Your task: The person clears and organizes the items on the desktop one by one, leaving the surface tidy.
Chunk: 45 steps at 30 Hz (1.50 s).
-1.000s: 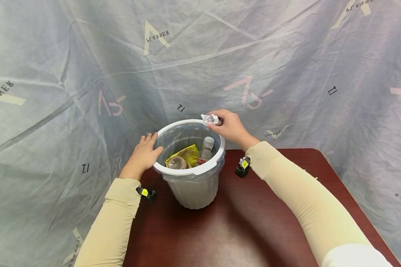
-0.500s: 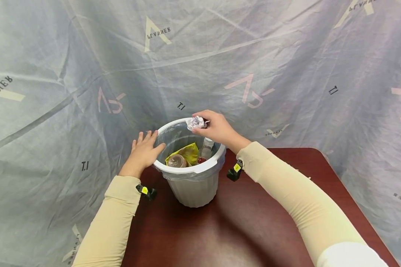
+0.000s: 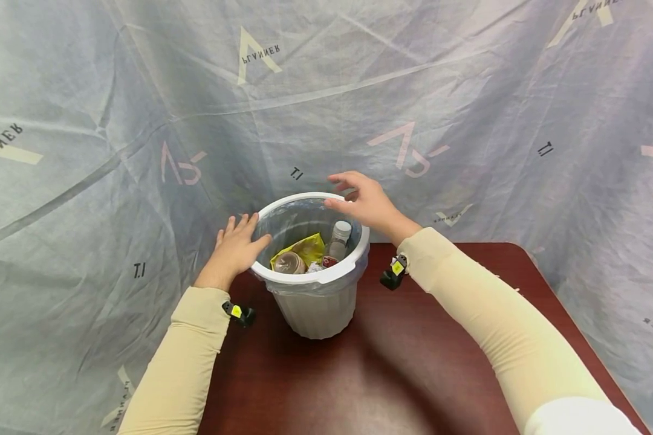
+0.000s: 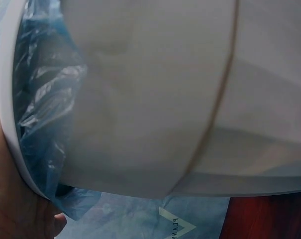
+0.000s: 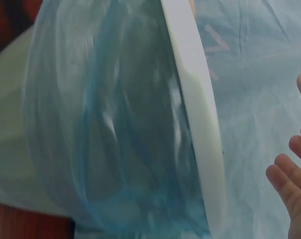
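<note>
A white trash bin with a clear bluish liner folded over its edge stands on the table. My left hand rests against the left side of the bin's white rim, fingers spread. Above the rim's right side is my right hand, fingers loosely bent and holding nothing. Inside the bin lie a yellow wrapper, a brownish round container, a clear bottle with a white cap and a crumpled white paper, partly hidden by the near rim.
The dark red table extends to the front and right of the bin. A grey printed sheet hangs behind and at both sides. Small pale bits lie near the table's right side, beside the right sleeve.
My right hand moved left over the bin with the crumpled paper, let it go, and drew back to the right. The paper now lies in the bin. My left hand stays at the rim.
</note>
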{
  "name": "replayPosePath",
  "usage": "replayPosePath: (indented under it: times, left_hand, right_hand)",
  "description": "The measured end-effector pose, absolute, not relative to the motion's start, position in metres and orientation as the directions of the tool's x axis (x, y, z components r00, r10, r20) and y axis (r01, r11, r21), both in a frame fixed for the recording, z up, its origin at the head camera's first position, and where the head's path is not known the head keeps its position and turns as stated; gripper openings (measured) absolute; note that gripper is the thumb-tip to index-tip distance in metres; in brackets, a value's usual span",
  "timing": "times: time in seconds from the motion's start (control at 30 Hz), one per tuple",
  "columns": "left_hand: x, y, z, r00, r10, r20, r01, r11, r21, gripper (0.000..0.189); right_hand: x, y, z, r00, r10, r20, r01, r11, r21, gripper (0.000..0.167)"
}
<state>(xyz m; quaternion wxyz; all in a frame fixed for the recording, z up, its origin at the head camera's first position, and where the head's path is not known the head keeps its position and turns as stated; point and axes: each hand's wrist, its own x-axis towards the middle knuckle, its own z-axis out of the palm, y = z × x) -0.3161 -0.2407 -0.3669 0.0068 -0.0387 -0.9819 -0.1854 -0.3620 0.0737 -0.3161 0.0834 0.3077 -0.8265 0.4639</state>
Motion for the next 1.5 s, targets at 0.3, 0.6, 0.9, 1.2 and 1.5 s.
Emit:
replayPosePath:
  times: [0.3,0.6,0.9,1.2,1.5]
  left_hand:
    - [-0.317,-0.239,-0.368,-0.997,0.078,0.022,0.08,0.928,0.364,0.083]
    - [-0.315,-0.239,-0.365,-0.997,0.076,0.019,0.077,0.929,0.361,0.083]
    - [-0.311,-0.239,-0.362,-0.997,0.072,0.016,0.073,0.937,0.343,0.082]
    - [-0.314,-0.239,-0.367,-0.997,0.073,0.037,0.081,0.934,0.349,0.082]
    - [-0.314,-0.239,-0.369,-0.997,0.072,0.038,0.081,0.932,0.354,0.081]
  right_hand:
    - [-0.389,0.116,-0.317,-0.827,-0.312,0.469,-0.563,0.433,-0.704,0.055]
    - [-0.422,0.166,-0.368,-0.891,-0.156,0.428,-0.444,0.499,-0.744,0.06]
    - [-0.44,0.191,-0.439,-0.952,-0.133,0.276,-0.301,0.583,-0.755,0.065]
    - [-0.447,0.206,-0.518,-0.978,-0.17,0.122,-0.207,0.7,-0.683,0.074]
    - [-0.44,0.208,-0.577,-0.981,-0.181,0.069,-0.178,0.708,-0.683,0.08]
